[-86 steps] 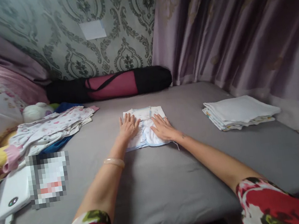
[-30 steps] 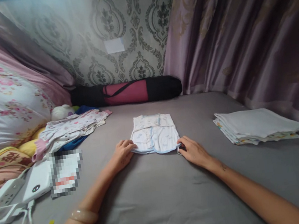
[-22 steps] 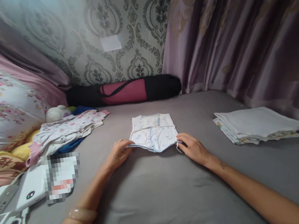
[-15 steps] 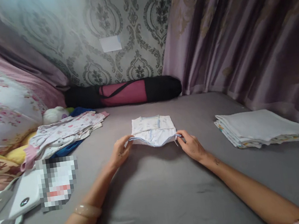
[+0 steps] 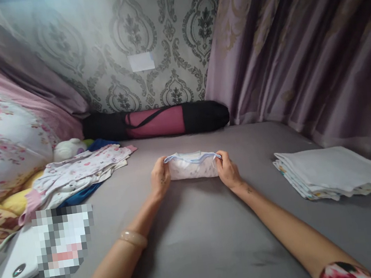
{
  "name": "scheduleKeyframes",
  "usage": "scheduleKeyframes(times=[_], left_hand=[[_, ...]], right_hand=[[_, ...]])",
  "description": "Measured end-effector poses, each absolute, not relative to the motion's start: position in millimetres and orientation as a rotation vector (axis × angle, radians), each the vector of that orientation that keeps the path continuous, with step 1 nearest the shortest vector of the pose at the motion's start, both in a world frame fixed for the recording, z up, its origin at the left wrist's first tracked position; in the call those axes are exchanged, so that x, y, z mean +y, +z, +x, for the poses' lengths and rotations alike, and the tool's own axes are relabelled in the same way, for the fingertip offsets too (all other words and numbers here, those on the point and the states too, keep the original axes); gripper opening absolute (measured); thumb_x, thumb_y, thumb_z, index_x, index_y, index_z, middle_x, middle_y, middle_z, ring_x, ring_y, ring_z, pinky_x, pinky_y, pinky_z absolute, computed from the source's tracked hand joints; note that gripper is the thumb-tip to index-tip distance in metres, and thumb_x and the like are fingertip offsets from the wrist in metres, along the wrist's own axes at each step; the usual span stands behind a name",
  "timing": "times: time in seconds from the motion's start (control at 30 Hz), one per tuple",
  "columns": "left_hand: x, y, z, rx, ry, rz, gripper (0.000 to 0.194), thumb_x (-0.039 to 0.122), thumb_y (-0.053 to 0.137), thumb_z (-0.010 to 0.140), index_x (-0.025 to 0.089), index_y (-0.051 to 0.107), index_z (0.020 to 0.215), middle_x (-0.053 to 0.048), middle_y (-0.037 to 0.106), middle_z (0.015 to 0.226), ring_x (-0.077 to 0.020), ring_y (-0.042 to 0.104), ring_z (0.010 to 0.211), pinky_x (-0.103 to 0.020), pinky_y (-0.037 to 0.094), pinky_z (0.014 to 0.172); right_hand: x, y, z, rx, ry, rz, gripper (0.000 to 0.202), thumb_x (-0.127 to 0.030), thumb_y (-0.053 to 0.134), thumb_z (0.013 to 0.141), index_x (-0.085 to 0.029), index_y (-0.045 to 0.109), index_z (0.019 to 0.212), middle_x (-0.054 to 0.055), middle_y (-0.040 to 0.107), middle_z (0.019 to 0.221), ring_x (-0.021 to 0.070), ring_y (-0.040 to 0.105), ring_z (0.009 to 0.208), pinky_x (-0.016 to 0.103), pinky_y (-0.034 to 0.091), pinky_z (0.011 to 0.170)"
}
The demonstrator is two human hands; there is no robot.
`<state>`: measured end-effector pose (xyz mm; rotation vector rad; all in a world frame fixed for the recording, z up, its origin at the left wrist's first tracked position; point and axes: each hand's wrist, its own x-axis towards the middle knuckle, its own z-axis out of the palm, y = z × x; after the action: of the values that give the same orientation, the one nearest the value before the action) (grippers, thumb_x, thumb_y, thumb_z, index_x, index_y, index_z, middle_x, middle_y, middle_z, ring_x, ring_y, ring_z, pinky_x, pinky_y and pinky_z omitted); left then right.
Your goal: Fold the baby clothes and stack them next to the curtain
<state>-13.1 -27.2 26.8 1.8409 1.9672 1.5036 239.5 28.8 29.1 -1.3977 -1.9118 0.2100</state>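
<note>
A small white garment (image 5: 193, 168) with faint prints and blue edging is folded over at the middle of the grey sheet. My left hand (image 5: 161, 176) pinches its left corner, fingers closed on the blue-trimmed edge. At the opposite corner, my right hand (image 5: 227, 169) grips the same edge, with a thin white tie hanging by the fingers. The edge sags slightly between both hands, and part of the garment behind it is hidden.
Stacked white cloths (image 5: 338, 170) lie at the right. Printed clothes (image 5: 84, 169), a power bank (image 5: 19, 259) and cables are at the left. A black and pink roll bag (image 5: 155, 122) lies along the wall.
Both hands have lifted the garment's near edge and turned it away, so the printed outer side faces me. The view has tilted slightly upward.
</note>
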Motion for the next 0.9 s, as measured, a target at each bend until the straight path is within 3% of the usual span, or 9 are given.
scheduleKeyframes(times=[0.23, 0.73, 0.9], left_hand=[[9, 9, -20, 2.054, 1.450, 1.890, 0.031, 0.021, 0.033, 0.092, 0.015, 0.054, 0.114, -0.012, 0.063, 0.111, -0.0231, 0.059, 0.104, -0.039, 0.047, 0.093], [35, 3, -24, 2.356, 0.933, 1.720, 0.019, 0.026, 0.037, 0.097, 0.018, 0.054, 0.100, -0.010, 0.064, 0.100, -0.0202, 0.060, 0.096, -0.029, 0.044, 0.081], [35, 5, -26, 2.421, 0.824, 1.612, 0.019, 0.030, 0.039, 0.097, 0.018, 0.053, 0.104, -0.011, 0.067, 0.103, -0.0208, 0.063, 0.099, -0.028, 0.043, 0.079]], right_hand=[[59, 22, 232, -1.983, 0.187, -1.540, 0.032, -0.030, 0.032, 0.099, -0.017, 0.051, 0.121, 0.011, 0.069, 0.106, 0.0237, 0.065, 0.096, 0.030, 0.044, 0.076], [84, 18, 231, -2.045, 0.300, -1.738, 0.028, -0.032, 0.038, 0.099, -0.021, 0.049, 0.123, 0.011, 0.064, 0.120, 0.0221, 0.062, 0.104, 0.028, 0.041, 0.077], [94, 13, 234, -1.943, 0.390, -1.809, 0.032, -0.031, 0.045, 0.095, -0.019, 0.049, 0.124, 0.011, 0.067, 0.113, 0.0213, 0.063, 0.100, 0.028, 0.042, 0.078]])
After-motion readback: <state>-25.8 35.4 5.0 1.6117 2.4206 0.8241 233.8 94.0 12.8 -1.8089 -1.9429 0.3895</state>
